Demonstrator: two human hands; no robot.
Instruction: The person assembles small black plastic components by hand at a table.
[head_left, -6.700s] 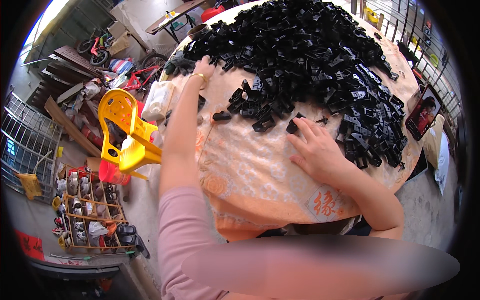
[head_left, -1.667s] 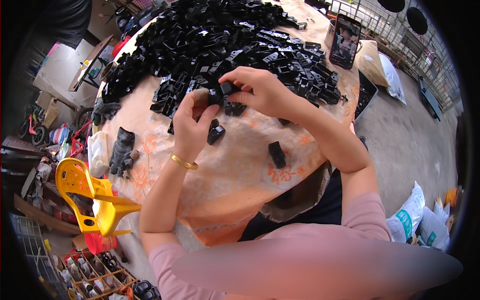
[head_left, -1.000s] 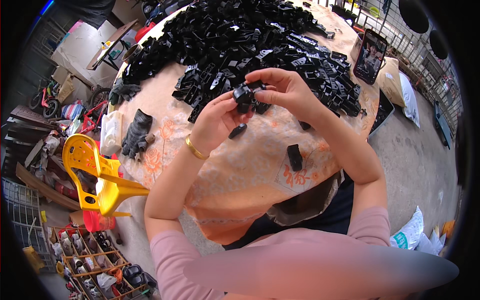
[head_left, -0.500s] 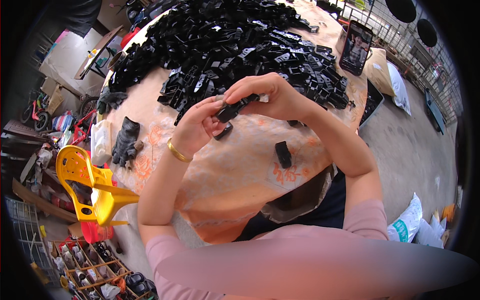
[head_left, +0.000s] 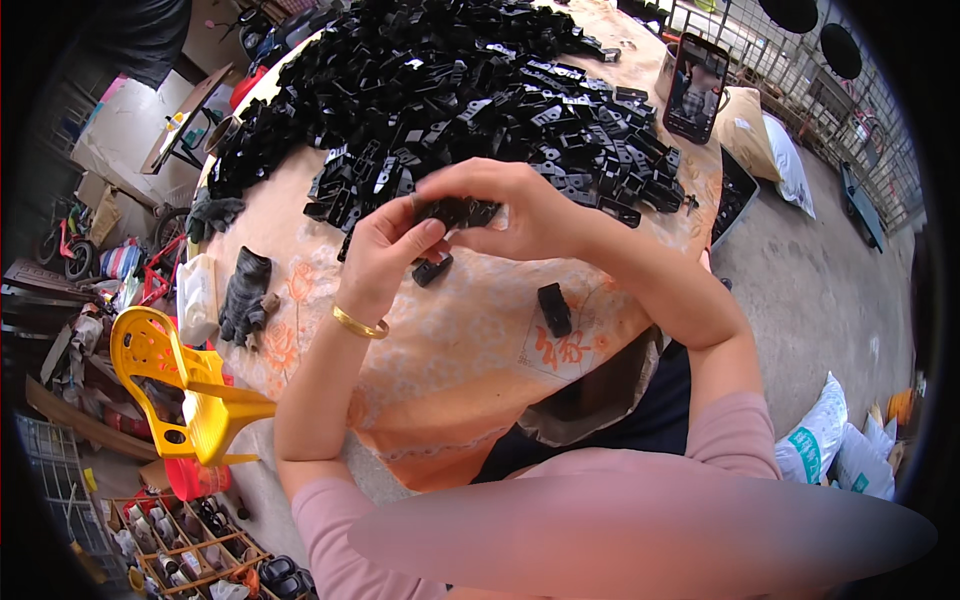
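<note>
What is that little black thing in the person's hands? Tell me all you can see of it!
The small black part looks like hard, dull plastic, blocky with notched edges. It is held level, above the orange patterned cloth, in front of the big pile of black parts. The left hand pinches its left end with thumb and fingers, and the right hand grips its right end from above. Fingers hide much of it, so its full shape cannot be told.

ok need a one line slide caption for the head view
Both hands, left hand and right hand, grip a small black plastic part above an orange-clothed table heaped with black parts.
</note>
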